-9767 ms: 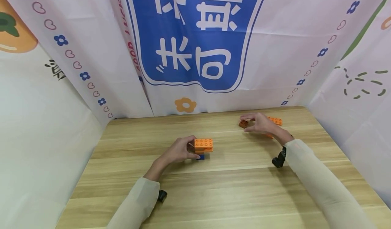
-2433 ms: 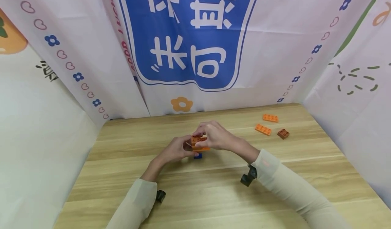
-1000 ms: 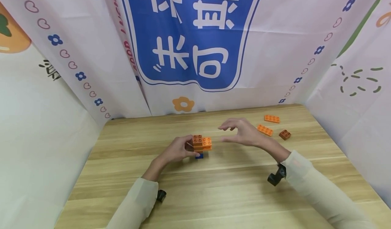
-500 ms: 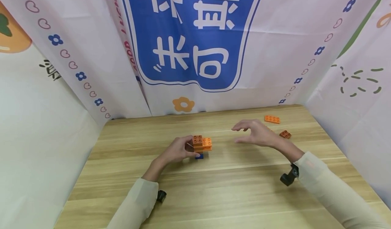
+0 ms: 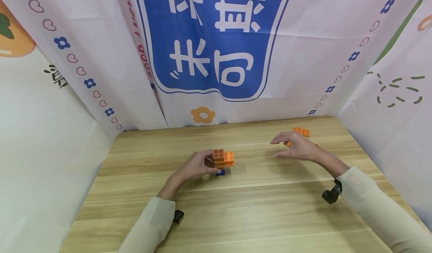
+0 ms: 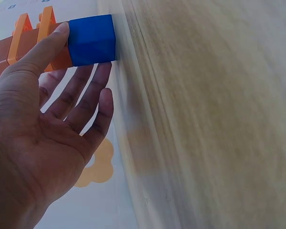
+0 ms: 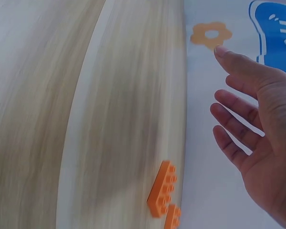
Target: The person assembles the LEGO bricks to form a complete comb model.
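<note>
My left hand (image 5: 195, 166) pinches an upright stack of toy building bricks (image 5: 219, 156) between thumb and fingers. In the left wrist view a blue brick (image 6: 93, 42) forms its base, with brown bricks and two protruding orange plates above; a square brown brick (image 5: 218, 153) tops it. My right hand (image 5: 298, 147), fingers parted and holding nothing, hovers at the right over loose bricks. One orange eight-stud plate (image 5: 301, 132) lies behind it. A second orange plate (image 7: 161, 188) is mostly covered by the hand in the head view, as is a loose brown brick (image 5: 318, 146).
The wooden table (image 5: 216, 215) is enclosed by printed white cloth (image 5: 290, 77) at the back and both sides. A small black camera (image 5: 332, 193) sits on the right wrist, another black device (image 5: 179, 216) on the left.
The right hand has set a square brown brick on top of the stack, let go and drawn away rightward to the loose bricks. The left hand keeps its hold in place.
</note>
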Available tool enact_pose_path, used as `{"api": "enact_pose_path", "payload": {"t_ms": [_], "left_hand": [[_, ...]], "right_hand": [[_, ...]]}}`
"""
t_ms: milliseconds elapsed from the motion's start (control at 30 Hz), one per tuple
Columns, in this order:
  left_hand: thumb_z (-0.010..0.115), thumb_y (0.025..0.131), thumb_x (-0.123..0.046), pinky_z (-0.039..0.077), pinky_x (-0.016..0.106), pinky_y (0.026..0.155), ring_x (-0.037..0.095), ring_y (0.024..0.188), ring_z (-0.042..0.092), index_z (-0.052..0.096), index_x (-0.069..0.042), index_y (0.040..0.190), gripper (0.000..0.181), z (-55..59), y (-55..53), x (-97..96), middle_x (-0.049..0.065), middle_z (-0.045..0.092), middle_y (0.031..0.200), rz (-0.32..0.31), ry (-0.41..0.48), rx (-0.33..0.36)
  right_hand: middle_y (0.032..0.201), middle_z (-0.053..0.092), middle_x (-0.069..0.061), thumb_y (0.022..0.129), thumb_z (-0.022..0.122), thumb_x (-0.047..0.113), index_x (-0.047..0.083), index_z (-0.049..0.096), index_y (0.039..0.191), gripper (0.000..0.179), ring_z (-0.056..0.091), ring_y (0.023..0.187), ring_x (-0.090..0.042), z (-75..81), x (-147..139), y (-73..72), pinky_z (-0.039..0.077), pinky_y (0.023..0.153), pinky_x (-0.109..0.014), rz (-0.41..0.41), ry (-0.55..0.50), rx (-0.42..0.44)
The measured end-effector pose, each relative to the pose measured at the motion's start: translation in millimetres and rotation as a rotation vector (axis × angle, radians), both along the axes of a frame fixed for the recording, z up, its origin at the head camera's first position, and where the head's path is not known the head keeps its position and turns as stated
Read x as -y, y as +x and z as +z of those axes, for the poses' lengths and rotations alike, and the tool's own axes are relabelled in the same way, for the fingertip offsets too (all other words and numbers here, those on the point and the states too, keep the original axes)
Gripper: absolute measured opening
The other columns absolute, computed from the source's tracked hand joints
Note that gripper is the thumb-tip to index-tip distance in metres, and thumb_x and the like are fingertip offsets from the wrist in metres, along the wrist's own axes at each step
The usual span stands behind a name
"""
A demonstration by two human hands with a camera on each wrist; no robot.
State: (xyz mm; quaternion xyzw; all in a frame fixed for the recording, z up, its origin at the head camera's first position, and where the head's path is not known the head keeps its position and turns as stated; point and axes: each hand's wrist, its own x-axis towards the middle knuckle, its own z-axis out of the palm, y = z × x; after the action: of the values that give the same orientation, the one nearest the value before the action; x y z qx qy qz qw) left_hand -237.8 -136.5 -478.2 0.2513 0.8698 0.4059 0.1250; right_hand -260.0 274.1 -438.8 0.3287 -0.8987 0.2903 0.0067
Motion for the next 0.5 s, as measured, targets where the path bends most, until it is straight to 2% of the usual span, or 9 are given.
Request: {"api": "enact_pose_path", "payload": {"t_ms": [333,500], "left_hand": [[0.089,0.088,-0.020,0.061,0.030,0.087,0.013,0.095,0.070,0.068,-0.011,0.121,0.040,3.0,0.7,-0.4,0.000,0.074,0.107,0.006,-0.002,0.014],[0.089,0.088,-0.019,0.062,0.030,0.087,0.014,0.095,0.071,0.068,-0.011,0.120,0.039,1.9,1.2,-0.1,0.001,0.074,0.107,-0.005,0.014,0.020]], "right_hand": [[0.120,0.076,-0.011,0.081,0.095,0.020,0.003,0.079,0.118,0.044,0.071,0.111,-0.034,-13.7,-27.8,-8.4,0.059,0.094,-0.055,-0.052,0.074,-0.042],[0.116,0.078,-0.012,0.079,0.096,0.017,0.001,0.079,0.116,0.044,0.072,0.107,-0.034,-18.2,-39.0,-12.2,0.060,0.090,-0.055,-0.058,0.063,-0.049]]}}
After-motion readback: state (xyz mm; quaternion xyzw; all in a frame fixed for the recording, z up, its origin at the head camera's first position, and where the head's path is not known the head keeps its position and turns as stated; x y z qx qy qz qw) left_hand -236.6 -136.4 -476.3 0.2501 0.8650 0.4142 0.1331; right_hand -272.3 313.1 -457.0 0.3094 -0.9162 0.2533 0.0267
